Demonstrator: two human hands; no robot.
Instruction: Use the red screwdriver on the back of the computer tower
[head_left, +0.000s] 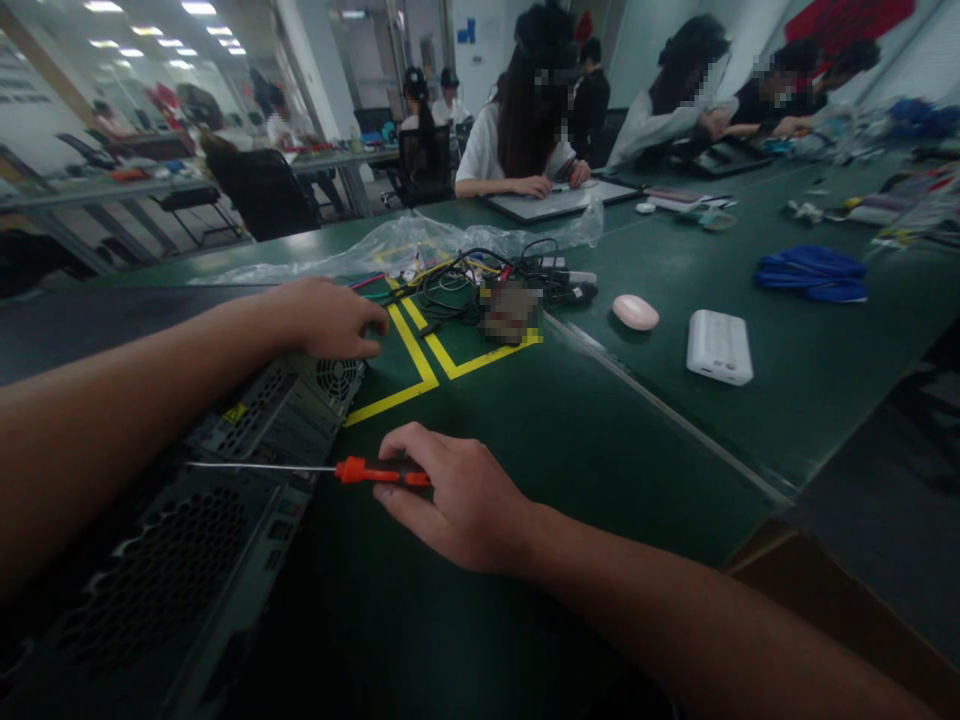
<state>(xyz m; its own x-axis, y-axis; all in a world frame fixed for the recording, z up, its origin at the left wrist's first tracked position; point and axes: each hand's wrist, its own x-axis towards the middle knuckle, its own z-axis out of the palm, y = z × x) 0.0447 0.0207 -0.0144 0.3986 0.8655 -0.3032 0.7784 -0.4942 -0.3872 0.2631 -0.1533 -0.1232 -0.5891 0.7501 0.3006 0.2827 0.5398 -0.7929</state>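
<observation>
My right hand is wrapped round the handle of a screwdriver with an orange and black grip. Its long thin metal shaft points left, across the back of a computer case. The case lies at the left of the table, showing a round fan grille, a honeycomb vent and ports. Above its far corner hovers my left hand, fingers loosely bent and a little apart, with nothing visible in them. My left forearm hides part of the case.
Tangled black cables lie beyond the yellow tape on the green table, beside clear plastic film. To the right are a pink oval object, a white box-shaped device and a blue bundle. Several people sit across the table.
</observation>
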